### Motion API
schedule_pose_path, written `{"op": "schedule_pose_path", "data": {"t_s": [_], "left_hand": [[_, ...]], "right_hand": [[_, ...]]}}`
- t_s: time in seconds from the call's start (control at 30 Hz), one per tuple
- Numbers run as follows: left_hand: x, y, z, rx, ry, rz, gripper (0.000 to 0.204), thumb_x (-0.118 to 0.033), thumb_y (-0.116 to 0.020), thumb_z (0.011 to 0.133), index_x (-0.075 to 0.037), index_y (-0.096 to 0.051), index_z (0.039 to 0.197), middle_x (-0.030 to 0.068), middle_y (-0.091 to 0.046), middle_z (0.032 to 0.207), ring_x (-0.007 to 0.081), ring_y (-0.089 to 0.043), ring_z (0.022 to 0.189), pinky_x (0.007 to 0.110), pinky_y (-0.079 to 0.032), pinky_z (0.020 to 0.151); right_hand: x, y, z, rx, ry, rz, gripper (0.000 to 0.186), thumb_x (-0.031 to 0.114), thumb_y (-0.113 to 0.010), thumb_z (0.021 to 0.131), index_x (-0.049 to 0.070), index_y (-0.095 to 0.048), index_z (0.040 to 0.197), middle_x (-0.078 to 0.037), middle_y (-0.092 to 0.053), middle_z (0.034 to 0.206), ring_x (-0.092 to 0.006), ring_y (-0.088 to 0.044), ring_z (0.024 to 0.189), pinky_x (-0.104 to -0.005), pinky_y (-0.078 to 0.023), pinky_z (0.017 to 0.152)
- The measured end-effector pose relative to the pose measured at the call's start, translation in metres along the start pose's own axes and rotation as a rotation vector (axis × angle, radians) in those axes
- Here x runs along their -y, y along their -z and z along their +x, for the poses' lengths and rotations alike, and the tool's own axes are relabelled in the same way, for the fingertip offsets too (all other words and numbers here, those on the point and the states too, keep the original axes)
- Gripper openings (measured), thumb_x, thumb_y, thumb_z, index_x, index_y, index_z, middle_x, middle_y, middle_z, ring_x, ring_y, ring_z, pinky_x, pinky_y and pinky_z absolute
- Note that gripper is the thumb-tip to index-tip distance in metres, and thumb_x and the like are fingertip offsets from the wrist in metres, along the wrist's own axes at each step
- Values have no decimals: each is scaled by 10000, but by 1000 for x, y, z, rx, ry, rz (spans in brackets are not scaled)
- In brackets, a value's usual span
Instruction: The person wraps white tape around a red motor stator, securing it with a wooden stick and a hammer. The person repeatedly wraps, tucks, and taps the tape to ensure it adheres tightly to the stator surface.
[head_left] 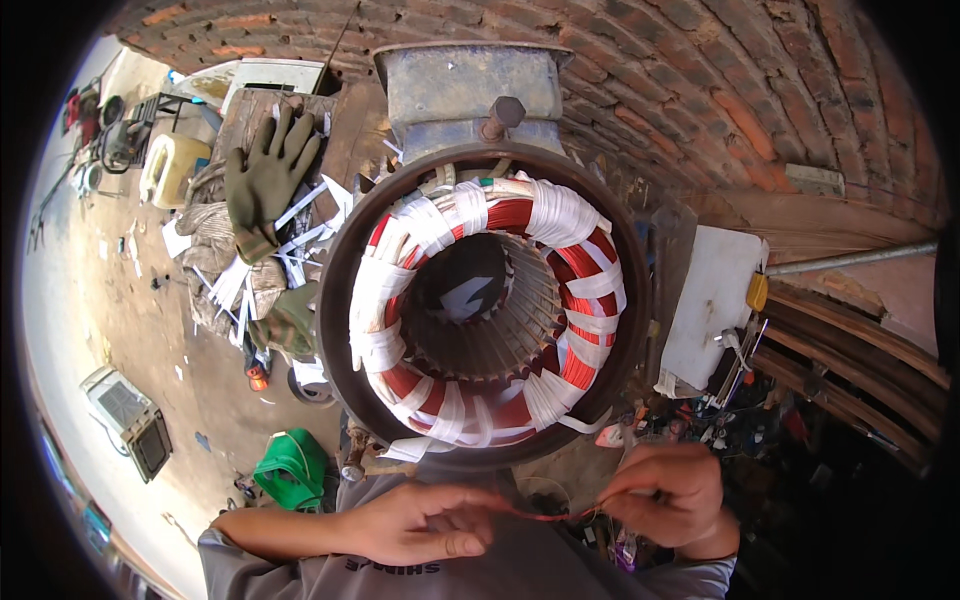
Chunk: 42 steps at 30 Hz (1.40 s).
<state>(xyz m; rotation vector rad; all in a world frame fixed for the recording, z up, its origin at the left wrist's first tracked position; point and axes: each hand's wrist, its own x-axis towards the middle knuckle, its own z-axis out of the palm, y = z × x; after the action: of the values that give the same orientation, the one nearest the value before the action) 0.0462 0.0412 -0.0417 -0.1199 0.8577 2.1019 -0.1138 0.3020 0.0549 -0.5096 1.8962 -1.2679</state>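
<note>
In front of me stands a motor stator (340, 330) with a dark round housing. Its ring of red windings (515, 408) is bound with white tape (572, 212), and the slotted bore (520, 325) is open in the middle. Just below its near rim, a thin red wire (555, 517) spans my two hands. My right hand (668, 495) is closed and pinches the wire's right part. Curled fingers of my left hand (425, 522) meet the wire's left part; their tips are blurred, and the thumb stands apart. A loose white tape end (412, 449) hangs at the rim.
Work gloves (268, 180) and white paper strips (235, 285) lie to the left, by a yellowish jerrycan (172, 170). A green container (291, 468) sits at lower left. A white board (708, 300) and wooden planks (850, 350) are right. A brick wall (700, 90) rises behind.
</note>
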Motion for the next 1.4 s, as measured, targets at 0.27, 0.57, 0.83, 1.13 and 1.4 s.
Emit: {"op": "schedule_pose_path", "data": {"t_s": [0.27,0.57,0.83,1.13,1.4], "left_hand": [[-14,14,-1,143,-115,141,402,-184,-694,1000,-24,-612,1360,75,-719,1051,152,-714,950,292,-592,796],[-24,19,-10,211,-143,226,440,-198,-733,973,28,-622,1334,113,-724,1108,187,-702,957,305,-562,792],[-70,31,-14,340,-216,503,432,-190,-754,953,21,-640,1312,129,-714,1094,221,-705,868,310,-562,700],[-182,-7,66,3,-293,1906,232,-164,-698,877,-3,-712,1043,158,-657,929,275,-709,778,363,-585,654],[-170,42,141,222,345,1721,263,-245,-673,918,-2,-759,968,172,-755,893,352,-723,914,453,-559,813]], "right_hand": [[-2,0,5,-139,-316,126,46,3,-731,899,-42,-721,900,-58,-677,711,-54,-605,587,-238,-421,519],[-10,-30,23,-226,-97,-201,61,9,-738,880,-37,-731,921,-75,-688,717,-101,-625,563,-273,-454,513],[-11,-46,21,-231,290,-782,156,84,-788,817,27,-701,933,-6,-542,644,-155,-590,520,-306,-435,473],[-9,-56,22,-201,120,-763,277,141,-821,802,65,-761,1061,-24,-575,614,-220,-596,498,-353,-449,463],[-15,-56,23,-206,84,-670,224,222,-771,867,81,-774,1042,-116,-694,705,-302,-681,608,-412,-509,538]]}}
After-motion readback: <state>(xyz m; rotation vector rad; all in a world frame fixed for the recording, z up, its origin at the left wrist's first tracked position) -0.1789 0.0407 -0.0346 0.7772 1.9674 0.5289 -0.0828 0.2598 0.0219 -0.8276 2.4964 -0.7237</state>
